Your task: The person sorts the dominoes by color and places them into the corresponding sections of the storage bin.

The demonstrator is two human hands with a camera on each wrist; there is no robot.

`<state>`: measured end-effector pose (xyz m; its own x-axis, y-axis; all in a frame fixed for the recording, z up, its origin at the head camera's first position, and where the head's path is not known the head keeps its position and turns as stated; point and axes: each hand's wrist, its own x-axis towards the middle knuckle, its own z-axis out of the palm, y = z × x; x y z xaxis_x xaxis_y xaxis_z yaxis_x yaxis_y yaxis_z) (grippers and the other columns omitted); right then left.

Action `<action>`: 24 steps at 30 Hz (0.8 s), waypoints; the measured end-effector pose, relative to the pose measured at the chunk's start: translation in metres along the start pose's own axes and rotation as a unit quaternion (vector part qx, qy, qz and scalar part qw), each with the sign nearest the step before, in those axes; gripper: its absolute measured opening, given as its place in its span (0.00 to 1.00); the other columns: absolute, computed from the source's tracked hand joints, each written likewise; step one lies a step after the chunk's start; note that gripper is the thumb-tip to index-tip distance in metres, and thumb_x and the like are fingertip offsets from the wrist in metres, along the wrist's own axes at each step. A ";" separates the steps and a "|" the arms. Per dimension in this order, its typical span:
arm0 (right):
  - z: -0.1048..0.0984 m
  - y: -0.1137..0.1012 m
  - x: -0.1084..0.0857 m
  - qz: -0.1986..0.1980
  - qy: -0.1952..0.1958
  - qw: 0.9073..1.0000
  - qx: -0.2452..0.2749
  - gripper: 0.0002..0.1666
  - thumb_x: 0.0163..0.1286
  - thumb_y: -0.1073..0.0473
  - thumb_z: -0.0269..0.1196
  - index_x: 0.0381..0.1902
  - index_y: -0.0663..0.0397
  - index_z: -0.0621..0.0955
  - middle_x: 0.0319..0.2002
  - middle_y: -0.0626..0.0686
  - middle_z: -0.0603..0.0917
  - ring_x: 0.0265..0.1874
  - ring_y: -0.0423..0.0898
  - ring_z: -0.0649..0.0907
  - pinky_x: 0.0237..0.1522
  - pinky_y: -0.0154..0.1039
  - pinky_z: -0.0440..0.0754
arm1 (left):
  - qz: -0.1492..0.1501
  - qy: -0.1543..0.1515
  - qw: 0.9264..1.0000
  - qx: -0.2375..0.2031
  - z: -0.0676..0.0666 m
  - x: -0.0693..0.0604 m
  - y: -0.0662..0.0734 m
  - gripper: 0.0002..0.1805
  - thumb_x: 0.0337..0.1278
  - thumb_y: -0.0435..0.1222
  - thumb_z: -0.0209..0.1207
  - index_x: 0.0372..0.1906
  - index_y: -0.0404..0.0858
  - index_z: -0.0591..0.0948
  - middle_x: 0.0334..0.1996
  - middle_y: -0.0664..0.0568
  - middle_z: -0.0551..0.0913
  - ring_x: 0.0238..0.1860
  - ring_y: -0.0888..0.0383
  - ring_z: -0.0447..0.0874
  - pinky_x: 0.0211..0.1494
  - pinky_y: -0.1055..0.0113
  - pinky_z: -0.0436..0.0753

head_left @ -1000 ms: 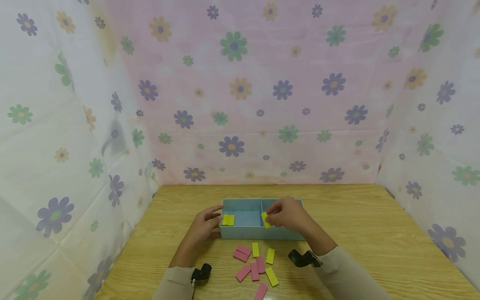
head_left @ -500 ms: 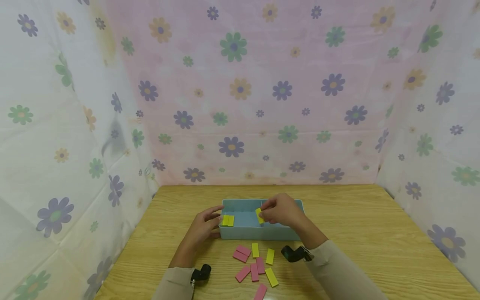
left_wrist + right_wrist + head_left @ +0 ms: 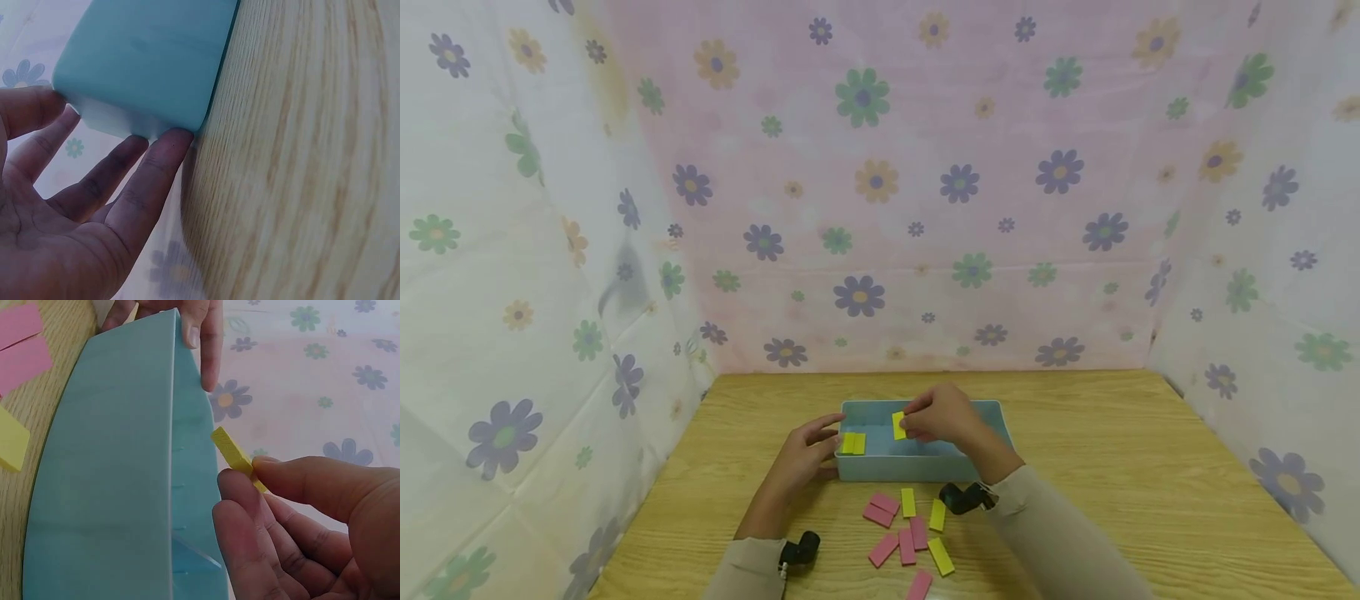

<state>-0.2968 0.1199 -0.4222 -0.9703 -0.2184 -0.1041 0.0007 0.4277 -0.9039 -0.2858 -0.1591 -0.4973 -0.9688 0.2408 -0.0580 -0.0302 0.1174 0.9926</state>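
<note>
A light blue divided box (image 3: 895,469) lies across the wooden table. My left hand (image 3: 801,457) is at its left end, and in the left wrist view several fairly straight fingertips (image 3: 172,140) rest against the end wall. My right hand (image 3: 946,417) pinches a yellow domino-like block (image 3: 898,426) between thumb and fingers, above the left compartment. The right wrist view shows this block (image 3: 234,453) tilted, apart from the box wall. Two yellow blocks (image 3: 853,443) sit side by side in the box's left end. My right hand and forearm partly hide the right compartment.
In front of the box lie several pink blocks (image 3: 883,550) and three yellow blocks (image 3: 940,557). A small black wrist camera (image 3: 962,498) hangs near the yellow ones. Flowered cloth (image 3: 880,217) walls the table at the back and both sides.
My right hand has moved left with the pinched yellow block, from the divider to over the left compartment. My left hand has stayed at the box's end.
</note>
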 end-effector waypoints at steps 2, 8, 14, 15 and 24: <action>0.004 -0.001 0.003 0.005 0.000 1.000 -0.001 0.11 0.66 0.61 0.73 0.44 0.61 0.89 0.34 0.54 0.91 0.36 0.54 0.91 0.43 0.49 0.91 | 0.000 -0.001 1.000 -0.002 0.000 0.000 -0.001 0.26 0.77 0.36 0.56 0.75 0.43 0.72 0.69 0.32 0.73 0.64 0.35 0.81 0.52 0.44 0.88; 0.016 -0.006 0.012 0.019 -0.004 1.000 -0.006 0.11 0.64 0.62 0.74 0.42 0.62 0.89 0.33 0.55 0.91 0.37 0.56 0.92 0.42 0.50 0.91 | -0.001 -0.008 1.000 0.005 -0.002 0.002 -0.003 0.26 0.77 0.36 0.56 0.76 0.44 0.71 0.70 0.32 0.72 0.64 0.35 0.80 0.51 0.45 0.89; 0.026 -0.007 0.023 0.027 0.003 0.999 -0.038 0.10 0.62 0.62 0.76 0.39 0.62 0.90 0.29 0.54 0.91 0.35 0.56 0.92 0.34 0.43 0.91 | -0.001 -0.007 1.000 0.005 -0.003 0.003 -0.003 0.27 0.77 0.37 0.57 0.76 0.45 0.72 0.70 0.32 0.72 0.64 0.35 0.81 0.51 0.46 0.89; 0.028 -0.007 0.024 0.029 0.003 0.999 -0.042 0.09 0.62 0.62 0.76 0.39 0.62 0.90 0.29 0.54 0.91 0.35 0.55 0.92 0.34 0.43 0.91 | -0.001 -0.006 1.000 0.005 -0.004 0.003 -0.004 0.27 0.77 0.37 0.57 0.76 0.44 0.72 0.70 0.32 0.72 0.64 0.35 0.81 0.51 0.46 0.89; 0.046 -0.010 0.035 0.017 -0.002 0.998 -0.061 0.07 0.60 0.66 0.75 0.36 0.64 0.90 0.26 0.55 0.90 0.30 0.54 0.92 0.34 0.46 0.91 | -0.006 0.005 1.000 0.006 -0.008 0.005 -0.004 0.25 0.78 0.36 0.55 0.75 0.46 0.73 0.70 0.33 0.72 0.64 0.36 0.81 0.51 0.45 0.89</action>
<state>-0.3193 0.0678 -0.4363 -0.9690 -0.2062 -0.1359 0.0037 0.5382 -0.8428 -0.2919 -0.1658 -0.5008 -0.9707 0.2306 -0.0680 -0.0381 0.1315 0.9906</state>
